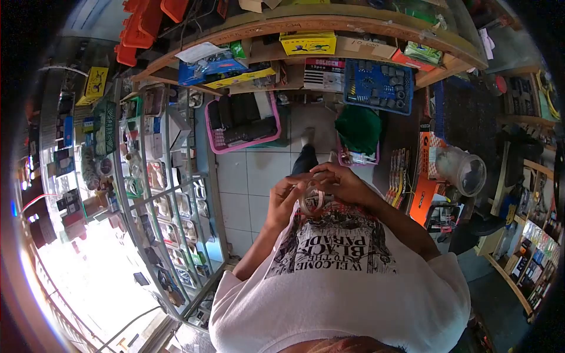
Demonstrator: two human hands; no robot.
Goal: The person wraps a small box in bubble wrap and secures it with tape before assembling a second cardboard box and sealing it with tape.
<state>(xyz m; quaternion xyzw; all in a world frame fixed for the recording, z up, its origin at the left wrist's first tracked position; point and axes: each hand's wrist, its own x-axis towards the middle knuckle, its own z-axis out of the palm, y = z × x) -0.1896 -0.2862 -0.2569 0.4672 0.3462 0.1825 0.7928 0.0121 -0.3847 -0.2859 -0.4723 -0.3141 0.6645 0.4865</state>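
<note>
In front of my chest, both hands meet around a pale ring-shaped roll of tape (312, 202). My left hand (286, 197) is closed, with thumb and fingers gripping the roll's left and upper side. From the other side, my right hand (336, 181) curls its fingers at the roll's upper right edge, fingertips close to those of the left. The roll overlaps the printed white T-shirt (347, 294) that I wear. Parts of the roll are hidden behind my fingers.
Ahead on the tiled floor (232, 203) stand a pink basket (213, 147) with dark items and a smaller basket with a green bag (358, 128). A wooden shelf (329, 22) crosses above, bearing a blue tray (348, 101). A glass display case (176, 206) flanks the left; a clear jar (469, 175) lies right.
</note>
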